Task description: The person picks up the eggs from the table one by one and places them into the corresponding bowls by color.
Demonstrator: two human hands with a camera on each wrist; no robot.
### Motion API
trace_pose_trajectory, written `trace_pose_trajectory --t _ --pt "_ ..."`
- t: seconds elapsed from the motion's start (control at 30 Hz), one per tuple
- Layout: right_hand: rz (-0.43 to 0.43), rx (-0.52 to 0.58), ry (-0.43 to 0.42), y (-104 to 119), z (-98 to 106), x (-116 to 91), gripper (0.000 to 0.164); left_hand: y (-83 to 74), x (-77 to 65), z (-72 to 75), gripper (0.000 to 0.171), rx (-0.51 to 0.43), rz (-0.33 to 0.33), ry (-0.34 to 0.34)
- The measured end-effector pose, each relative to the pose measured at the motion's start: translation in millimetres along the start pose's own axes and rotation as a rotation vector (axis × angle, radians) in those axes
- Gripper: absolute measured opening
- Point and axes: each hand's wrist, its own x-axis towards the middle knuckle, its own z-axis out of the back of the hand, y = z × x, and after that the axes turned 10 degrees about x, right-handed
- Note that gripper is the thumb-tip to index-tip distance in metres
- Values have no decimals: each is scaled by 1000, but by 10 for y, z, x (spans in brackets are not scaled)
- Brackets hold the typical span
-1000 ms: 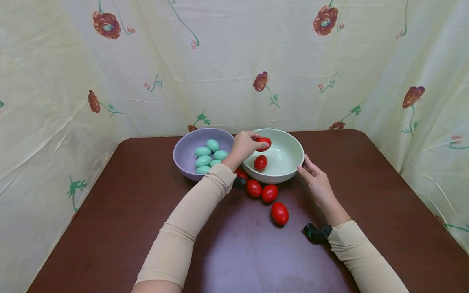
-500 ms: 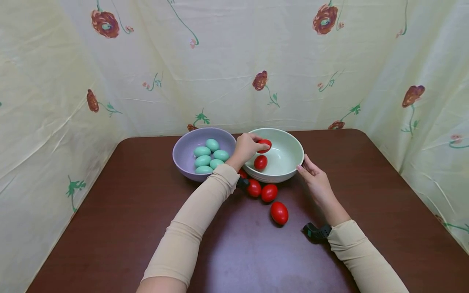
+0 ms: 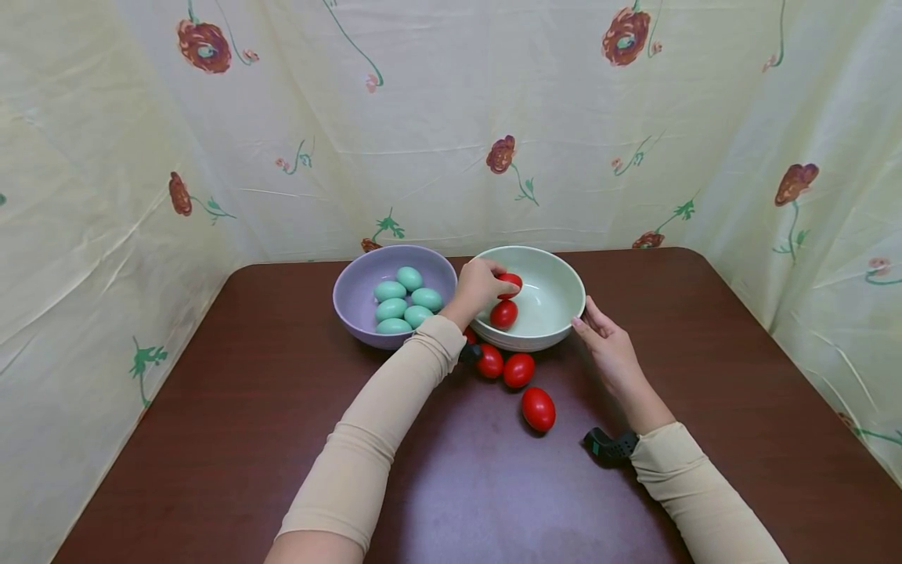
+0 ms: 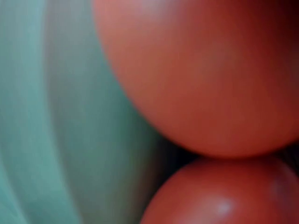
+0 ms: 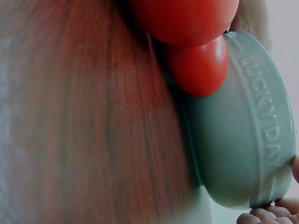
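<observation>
My left hand (image 3: 500, 283) grips a red egg (image 3: 513, 280) low inside the pale green bowl (image 3: 564, 313), just above a second red egg (image 3: 503, 314) lying in it. My right hand (image 3: 584, 315) rests with straight fingers against the bowl's right outer wall. The right wrist view shows the fingertips (image 5: 261, 215) at the green bowl (image 5: 243, 140), with two red eggs (image 5: 198, 67) beside it. In the left wrist view, blurred red eggs (image 4: 205, 70) fill the frame against the bowl wall (image 4: 56, 140).
A purple bowl (image 3: 348, 294) left of the green one holds several teal eggs (image 3: 405, 301). Three red eggs (image 3: 518, 370) lie on the brown table (image 3: 211, 392) in front of the bowls, one further forward (image 3: 539, 409). Flowered cloth (image 3: 423, 117) walls three sides.
My left hand has lowered its red egg deeper into the green bowl, close to the egg lying there. The right hand has stayed at the bowl's side.
</observation>
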Motion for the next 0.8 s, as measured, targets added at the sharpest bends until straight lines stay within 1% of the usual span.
trace_pose_trajectory --t 0.3,0.57,0.8 --pt "-8 -4 -3 2 0 -10 65 -4 6 -36 38 104 -40 28" --pt "2 -5 -3 -7 -2 -5 66 -22 -18 -41 37 182 -67 69" --pt "6 -5 1 -20 -2 -3 67 4 -23 -45 34 241 -113 115"
